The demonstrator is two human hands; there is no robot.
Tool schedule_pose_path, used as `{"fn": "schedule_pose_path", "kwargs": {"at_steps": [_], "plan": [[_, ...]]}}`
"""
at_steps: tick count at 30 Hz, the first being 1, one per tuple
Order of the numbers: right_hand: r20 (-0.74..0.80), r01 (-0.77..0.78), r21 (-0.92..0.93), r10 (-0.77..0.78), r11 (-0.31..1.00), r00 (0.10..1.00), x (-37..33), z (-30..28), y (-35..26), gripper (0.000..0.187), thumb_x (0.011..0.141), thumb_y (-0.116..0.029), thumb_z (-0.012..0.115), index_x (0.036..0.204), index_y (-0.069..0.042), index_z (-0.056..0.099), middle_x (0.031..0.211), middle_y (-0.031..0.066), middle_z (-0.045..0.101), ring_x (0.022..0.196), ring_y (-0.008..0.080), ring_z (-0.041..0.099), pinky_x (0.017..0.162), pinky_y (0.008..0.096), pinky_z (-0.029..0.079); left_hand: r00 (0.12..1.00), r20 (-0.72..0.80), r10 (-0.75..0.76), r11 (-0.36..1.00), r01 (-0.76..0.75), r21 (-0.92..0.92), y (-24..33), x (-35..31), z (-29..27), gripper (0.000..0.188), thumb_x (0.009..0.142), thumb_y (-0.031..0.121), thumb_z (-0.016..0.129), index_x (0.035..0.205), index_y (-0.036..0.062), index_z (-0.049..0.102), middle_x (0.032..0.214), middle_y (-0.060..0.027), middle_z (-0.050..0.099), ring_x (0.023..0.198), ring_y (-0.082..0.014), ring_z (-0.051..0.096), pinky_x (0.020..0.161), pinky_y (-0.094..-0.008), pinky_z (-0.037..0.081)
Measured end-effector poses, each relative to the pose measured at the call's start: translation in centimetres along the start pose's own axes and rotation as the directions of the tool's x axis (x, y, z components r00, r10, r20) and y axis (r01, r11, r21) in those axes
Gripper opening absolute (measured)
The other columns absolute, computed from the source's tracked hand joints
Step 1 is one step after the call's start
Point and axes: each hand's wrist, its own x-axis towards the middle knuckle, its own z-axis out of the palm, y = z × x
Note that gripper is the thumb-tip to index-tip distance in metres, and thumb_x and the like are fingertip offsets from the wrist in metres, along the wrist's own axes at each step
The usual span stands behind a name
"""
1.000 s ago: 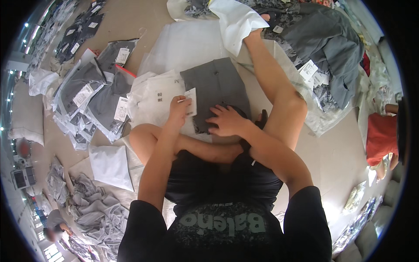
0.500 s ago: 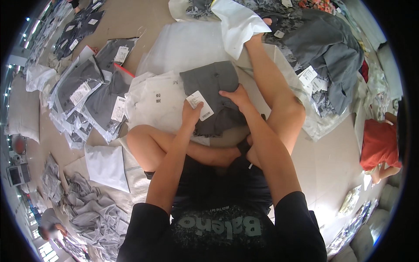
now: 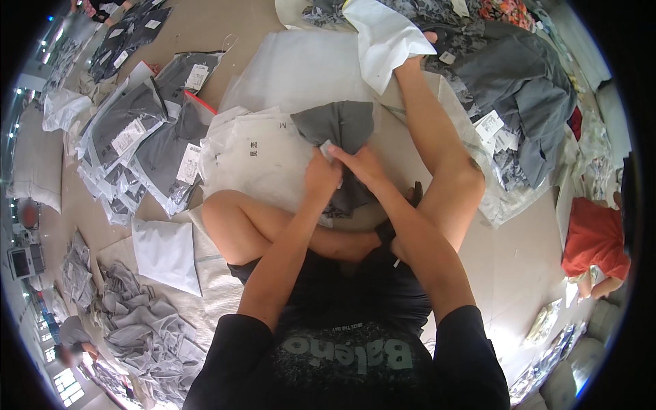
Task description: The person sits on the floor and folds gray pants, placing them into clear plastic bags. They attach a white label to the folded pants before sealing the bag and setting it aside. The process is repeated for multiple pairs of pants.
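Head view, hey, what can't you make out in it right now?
Head view: pale tag, mostly covered by the left hand and right hand.
Head view: middle of the grey garment, hidden behind those hands.
Head view: orange patterned fabric, cut off by the top edge.

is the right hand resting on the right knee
No, the right hand is at the grey garment, close beside the left hand and away from the right knee.

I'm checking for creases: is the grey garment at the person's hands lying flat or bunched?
Bunched: the grey garment flares out beyond the left hand and right hand, its edges drawn in toward them.
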Motion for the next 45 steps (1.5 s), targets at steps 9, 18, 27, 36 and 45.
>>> {"fn": "schedule_pose_path", "kwargs": {"at_steps": [9, 18, 27, 36, 45], "plan": [[-0.239, -0.003, -0.192, -0.044, 0.981, 0.970, 3.2, -0.8, 6.4, 0.061, 0.075, -0.024, 0.085, 0.122, 0.009, 0.064, 0.105, 0.0233, 0.074, 0.099, 0.0353, 0.073, 0.088, 0.0424, 0.056, 0.796, 0.353, 0.492, 0.864, -0.399, -0.307, -2.6, -2.7, -1.0, 0.061, 0.093, 0.036, 0.071, 0.141, 0.0004, 0.056, 0.116, -0.0275, 0.070, 0.106, -0.0426, 0.070, 0.097, -0.0498, 0.053], [-0.116, 0.120, 0.429, -0.077, 0.895, 0.990, -1.0, -6.0, -4.5, 0.031, 0.082, -0.011, 0.082, 0.106, 0.006, 0.074, 0.096, 0.0119, 0.077, 0.079, 0.0189, 0.072, 0.073, 0.0354, 0.057, 0.869, 0.495, 0.024, 0.715, -0.361, 0.599, -5.4, 8.9, -9.3, 0.086, 0.098, 0.052, 0.061, 0.167, 0.0195, 0.023, 0.139, -0.0252, 0.058, 0.128, -0.0424, 0.060, 0.106, -0.0524, 0.049], [-0.057, 0.045, 0.403, -0.024, 0.914, 0.998, -2.7, -9.5, -5.8, 0.037, 0.085, -0.010, 0.079, 0.118, 0.004, 0.071, 0.104, 0.0106, 0.076, 0.090, 0.0185, 0.072, 0.080, 0.0348, 0.058, 0.709, 0.664, 0.240, 0.423, -0.691, 0.586, -3.5, 4.7, -9.5, 0.049, 0.087, 0.034, 0.072, 0.124, 0.0044, 0.060, 0.116, -0.0190, 0.068, 0.108, -0.0382, 0.066, 0.092, -0.0493, 0.053], [0.276, -0.043, 0.382, -0.070, 0.923, 0.959, -4.5, -3.7, -7.3, 0.047, 0.083, -0.013, 0.080, 0.127, 0.001, 0.069, 0.114, 0.0102, 0.074, 0.103, 0.0194, 0.069, 0.093, 0.0355, 0.055, 0.683, 0.679, 0.270, 0.337, -0.727, 0.598, -10.3, 3.2, -9.5, 0.042, 0.084, 0.011, 0.071, 0.124, 0.0043, 0.060, 0.107, -0.0191, 0.071, 0.105, -0.0347, 0.068, 0.090, -0.0502, 0.054], [0.447, 0.132, 0.142, -0.183, 0.981, 0.876, -5.1, -2.1, -7.1, 0.056, 0.081, -0.022, 0.085, 0.129, 0.000, 0.068, 0.119, 0.0150, 0.074, 0.111, 0.0231, 0.066, 0.097, 0.0367, 0.051, 0.619, 0.382, 0.686, 0.629, -0.769, 0.118, -5.3, 3.1, -9.5, 0.022, 0.094, 0.013, 0.063, 0.113, 0.0036, 0.069, 0.095, -0.0104, 0.071, 0.085, -0.0271, 0.069, 0.076, -0.0396, 0.054]]}}
